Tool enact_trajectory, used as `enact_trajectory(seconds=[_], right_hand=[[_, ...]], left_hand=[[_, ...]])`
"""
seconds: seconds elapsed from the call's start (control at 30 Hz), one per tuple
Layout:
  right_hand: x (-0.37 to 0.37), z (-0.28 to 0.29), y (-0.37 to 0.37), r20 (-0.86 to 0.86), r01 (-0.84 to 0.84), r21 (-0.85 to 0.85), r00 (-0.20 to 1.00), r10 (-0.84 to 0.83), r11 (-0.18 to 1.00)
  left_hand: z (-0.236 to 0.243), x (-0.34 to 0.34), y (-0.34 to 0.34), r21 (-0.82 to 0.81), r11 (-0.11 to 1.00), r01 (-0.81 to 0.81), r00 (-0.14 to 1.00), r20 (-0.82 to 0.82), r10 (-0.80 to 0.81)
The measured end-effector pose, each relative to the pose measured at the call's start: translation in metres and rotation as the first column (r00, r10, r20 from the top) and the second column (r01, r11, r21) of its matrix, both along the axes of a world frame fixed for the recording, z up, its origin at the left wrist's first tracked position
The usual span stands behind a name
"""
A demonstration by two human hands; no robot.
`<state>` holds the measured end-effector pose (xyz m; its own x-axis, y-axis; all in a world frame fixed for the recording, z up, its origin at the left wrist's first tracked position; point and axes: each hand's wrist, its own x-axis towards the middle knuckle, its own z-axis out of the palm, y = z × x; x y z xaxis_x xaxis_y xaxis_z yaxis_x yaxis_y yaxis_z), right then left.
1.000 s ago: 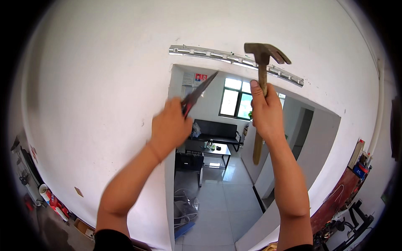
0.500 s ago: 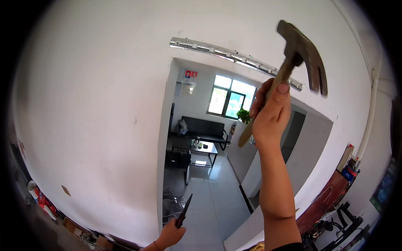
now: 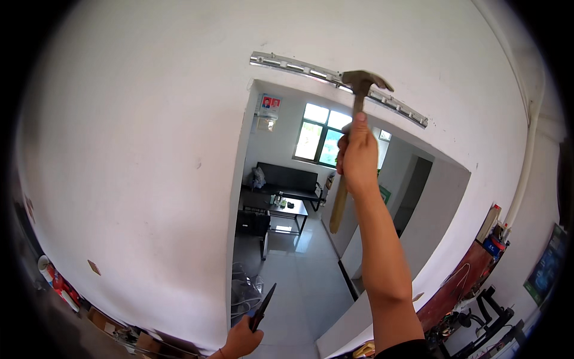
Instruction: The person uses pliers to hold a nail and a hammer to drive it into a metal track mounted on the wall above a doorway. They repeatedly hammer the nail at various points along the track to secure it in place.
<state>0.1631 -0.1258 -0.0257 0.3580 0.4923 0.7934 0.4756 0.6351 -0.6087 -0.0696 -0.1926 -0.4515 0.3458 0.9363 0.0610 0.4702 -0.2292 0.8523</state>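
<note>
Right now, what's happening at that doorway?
A person is working overhead at a doorway in a white wall. The right hand grips a wooden-handled claw hammer raised so its head sits at the metal rail fixed above the opening. The left hand is down low at the bottom of the view, holding a dark, slim pointed tool with its tip up. Whether the hammer head touches the rail cannot be told.
</note>
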Motion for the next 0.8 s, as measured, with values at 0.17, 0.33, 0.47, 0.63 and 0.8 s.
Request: enact_trajectory(seconds=[0.17,0.33,0.47,0.63,0.8], right_hand=[[-0.046,0.025,-0.061,0.023,-0.127,0.443,0.991,0.13,0.887],[-0.01,0.006,-0.028,-0.041,0.005,-0.142,0.999,-0.011,0.99],[-0.035,0.033,-0.071,0.051,-0.036,0.296,0.998,0.022,0.955],[-0.002,0.02,-0.023,-0.006,-0.042,-0.222,0.999,0.042,0.974],[-0.026,0.036,-0.054,0.041,-0.034,0.196,0.999,0.026,0.98]], left_hand=[[-0.017,-0.002,0.002,-0.057,0.998,-0.032,0.998,-0.049,0.029],[-0.009,0.001,-0.001,-0.06,0.998,0.024,0.999,-0.038,-0.027],[-0.024,-0.004,-0.003,-0.047,0.999,-0.022,0.997,-0.072,0.019],[-0.019,0.007,0.007,-0.051,0.998,0.023,0.996,-0.087,-0.027],[-0.033,-0.003,-0.005,-0.097,0.994,0.044,0.991,-0.125,-0.056]])
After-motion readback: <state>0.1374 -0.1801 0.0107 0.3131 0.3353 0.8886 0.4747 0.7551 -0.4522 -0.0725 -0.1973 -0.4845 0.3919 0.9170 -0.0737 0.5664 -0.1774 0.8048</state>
